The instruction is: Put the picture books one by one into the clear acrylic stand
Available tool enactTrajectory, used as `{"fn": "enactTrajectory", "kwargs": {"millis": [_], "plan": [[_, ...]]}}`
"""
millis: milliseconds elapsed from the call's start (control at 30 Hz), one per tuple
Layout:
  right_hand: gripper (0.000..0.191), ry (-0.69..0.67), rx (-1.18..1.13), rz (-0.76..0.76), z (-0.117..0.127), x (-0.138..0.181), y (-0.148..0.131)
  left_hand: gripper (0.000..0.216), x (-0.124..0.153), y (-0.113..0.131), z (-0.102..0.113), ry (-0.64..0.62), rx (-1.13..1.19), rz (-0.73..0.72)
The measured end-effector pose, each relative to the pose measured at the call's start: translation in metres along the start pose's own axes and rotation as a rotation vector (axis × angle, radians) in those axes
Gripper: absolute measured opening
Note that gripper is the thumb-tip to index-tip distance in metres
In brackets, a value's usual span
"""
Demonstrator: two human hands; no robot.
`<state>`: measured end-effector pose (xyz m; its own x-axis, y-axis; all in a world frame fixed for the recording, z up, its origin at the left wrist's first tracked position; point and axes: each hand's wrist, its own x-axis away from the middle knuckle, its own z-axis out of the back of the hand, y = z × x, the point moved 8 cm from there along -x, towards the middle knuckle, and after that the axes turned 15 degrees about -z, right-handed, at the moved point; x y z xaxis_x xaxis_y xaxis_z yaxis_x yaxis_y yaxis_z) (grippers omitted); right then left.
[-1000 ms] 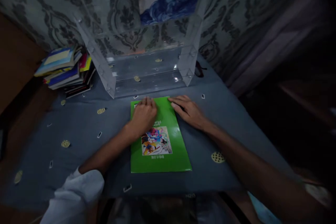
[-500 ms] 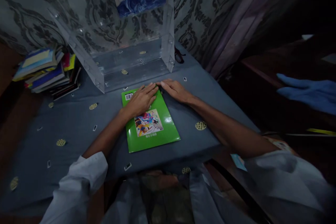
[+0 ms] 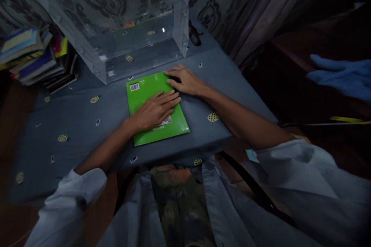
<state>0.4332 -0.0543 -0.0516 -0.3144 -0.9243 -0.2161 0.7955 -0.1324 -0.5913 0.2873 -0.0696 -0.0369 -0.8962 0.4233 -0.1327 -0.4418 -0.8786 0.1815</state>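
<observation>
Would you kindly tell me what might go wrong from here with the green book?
The left hand lies flat on the green book, so a sideways push might slide it across the tablecloth. The right hand is at its far right corner, which could crease if pressed unevenly. The clear rack stands just beyond the book, so a forward shove might bump it.

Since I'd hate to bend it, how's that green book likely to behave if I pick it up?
The green book looks thin, so it would probably be light and might flex if lifted by one corner. Its shiny surface could feel slippery. Lying flat, it seems unlikely to tip.
</observation>
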Motion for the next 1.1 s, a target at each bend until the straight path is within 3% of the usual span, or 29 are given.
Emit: {"fn": "enactTrajectory", "kwargs": {"millis": [267,433,633,867,1100], "plan": [[0.049,0.007,0.024,0.008,-0.003,0.003,0.0,0.048,0.011,0.056,-0.002,-0.044,0.06,-0.118],[0.049,-0.002,-0.014,0.018,-0.005,0.003,0.001,0.052,0.014,0.072,-0.005,-0.074,0.051,-0.145],[0.048,-0.039,-0.038,0.025,-0.013,0.003,0.001,0.045,0.012,0.073,-0.011,-0.026,-0.01,-0.08],[0.056,-0.023,0.092,-0.013,-0.02,0.021,-0.009,0.048,0.013,0.072,-0.005,-0.007,0.039,-0.072],[0.053,-0.067,0.089,0.018,-0.012,0.062,-0.024,0.042,0.021,0.039,0.0,0.031,0.122,-0.026]]}}
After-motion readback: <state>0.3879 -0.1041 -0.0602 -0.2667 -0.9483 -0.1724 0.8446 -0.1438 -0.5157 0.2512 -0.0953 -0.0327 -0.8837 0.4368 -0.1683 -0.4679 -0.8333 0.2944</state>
